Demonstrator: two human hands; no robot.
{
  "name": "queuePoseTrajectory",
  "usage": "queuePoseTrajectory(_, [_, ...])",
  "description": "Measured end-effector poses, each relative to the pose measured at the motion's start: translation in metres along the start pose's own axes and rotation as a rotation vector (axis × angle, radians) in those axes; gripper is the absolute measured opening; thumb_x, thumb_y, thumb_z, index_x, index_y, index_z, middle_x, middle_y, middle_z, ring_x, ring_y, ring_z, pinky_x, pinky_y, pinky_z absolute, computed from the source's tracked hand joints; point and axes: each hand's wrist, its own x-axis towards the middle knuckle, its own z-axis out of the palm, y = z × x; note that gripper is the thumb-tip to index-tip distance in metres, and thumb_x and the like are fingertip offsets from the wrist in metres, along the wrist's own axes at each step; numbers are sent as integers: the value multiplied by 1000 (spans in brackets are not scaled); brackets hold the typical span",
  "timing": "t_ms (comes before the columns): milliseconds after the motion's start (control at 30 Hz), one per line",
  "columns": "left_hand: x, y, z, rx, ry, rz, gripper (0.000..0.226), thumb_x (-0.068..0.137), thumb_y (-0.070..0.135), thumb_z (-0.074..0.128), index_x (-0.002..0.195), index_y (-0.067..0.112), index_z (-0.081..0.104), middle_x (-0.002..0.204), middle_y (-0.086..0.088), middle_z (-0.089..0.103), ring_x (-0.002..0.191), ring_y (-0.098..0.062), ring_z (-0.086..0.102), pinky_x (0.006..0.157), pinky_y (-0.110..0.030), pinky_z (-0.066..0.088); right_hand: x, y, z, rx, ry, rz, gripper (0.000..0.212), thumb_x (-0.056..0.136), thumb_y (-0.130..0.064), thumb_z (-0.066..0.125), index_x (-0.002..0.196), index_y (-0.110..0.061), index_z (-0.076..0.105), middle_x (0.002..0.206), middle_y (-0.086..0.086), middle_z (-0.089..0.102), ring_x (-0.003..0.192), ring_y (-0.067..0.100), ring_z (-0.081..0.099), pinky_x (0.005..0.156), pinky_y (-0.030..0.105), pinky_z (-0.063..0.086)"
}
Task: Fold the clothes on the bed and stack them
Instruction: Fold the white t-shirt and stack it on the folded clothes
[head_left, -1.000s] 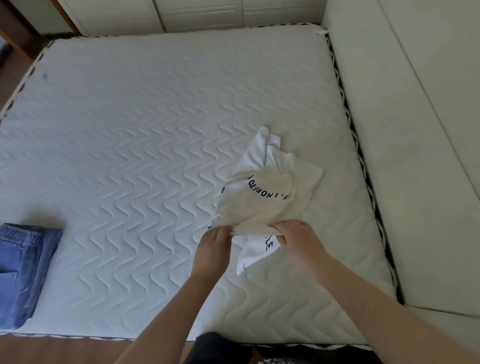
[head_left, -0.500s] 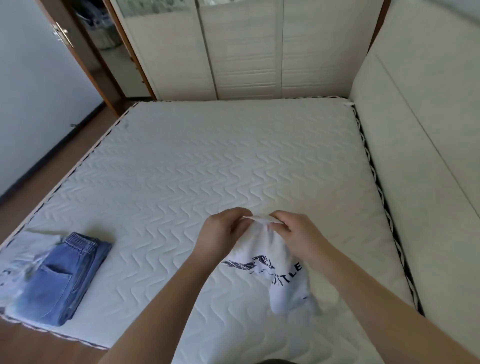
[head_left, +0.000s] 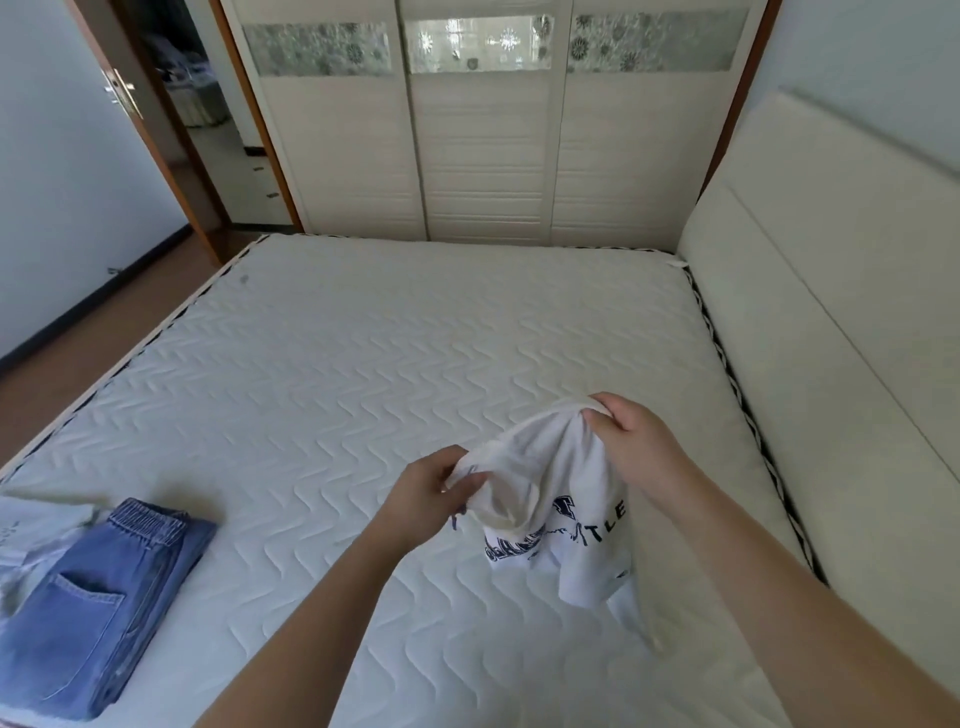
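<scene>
A crumpled white cotton T-shirt with dark navy printed lettering (head_left: 558, 499) is held up above the white quilted mattress with the wavy stitch pattern (head_left: 363, 364), toward the near right part of the bed. Its upper edge is pinched by the left hand (head_left: 423, 501), fingers curled around a bunched bit of fabric on the lower left side. The opposite bit of the same edge is gripped by the right hand (head_left: 631, 447), which sits higher and further toward the padded cream headboard (head_left: 831, 312). So both hands are closed around cloth, nothing loose or spread. The rest of the shirt is left hanging down between the forearms, with the letters "TLE" readable and a printed graphic beside them; the lowest tip looks like it's touching the mattress, but that can't be told for sure from this angle.

Over at the near left corner of the bed, a folded pair of blue denim jeans with an elastic waistband (head_left: 98, 597) is laid flat, back pocket facing up. A pale whitish garment (head_left: 31, 540) is tucked right beside and partly under it, cut off by the frame edge. A white three-door sliding wardrobe with patterned glass panels (head_left: 483, 156) is seen beyond the far side of the bed.
</scene>
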Motion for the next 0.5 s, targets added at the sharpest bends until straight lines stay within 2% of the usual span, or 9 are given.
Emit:
queuePoseTrajectory(100, [4,0,-42,16,-18,28,15,90,21,62,81,33,63,54,-2,61,50,-11,57,52,-16,42,-2,-7,27,-7,-14,64,23,98,-22,51,79,-28,62,63,-17,56,63,6,50,61,20,37])
queuePoseTrajectory(167, [4,0,-62,-14,-50,50,23,82,8,56,82,28,65,57,-2,61,46,-12,54,50,-18,42,-5,-14,48,10,-33,97,19,97,-23,51,85,-31,65,69,-15,60,66,7,54,66,26,40])
queuePoseTrajectory(233, [4,1,-76,-45,-65,68,32,78,-3,49,81,26,65,67,-4,65,46,-13,53,48,-20,42,-11,-25,70,27,-53,107,22,94,-21,53,93,-39,66,84,-15,67,78,7,60,74,26,44])
queuePoseTrajectory(367, [4,2,-94,-74,-68,83,31,80,0,49,77,27,62,71,-4,66,50,-13,51,48,-24,42,-21,-42,108,35,-139,87,37,88,-11,54,100,-45,63,96,-11,69,93,14,64,83,32,48])
queuePoseTrajectory(400, [4,3,-97,-76,-54,82,28,81,2,51,76,27,62,68,-1,65,50,-12,50,48,-21,40,-24,-46,115,19,-163,79,40,86,-10,54,102,-45,62,98,-12,69,94,12,64,84,33,49])
queuePoseTrajectory(500, [5,9,-104,-88,4,58,23,82,5,52,72,25,61,56,8,59,44,-7,46,45,-15,36,-31,-55,130,-35,-221,-8,45,79,-16,64,114,-44,57,110,-20,65,103,-3,60,86,20,46])
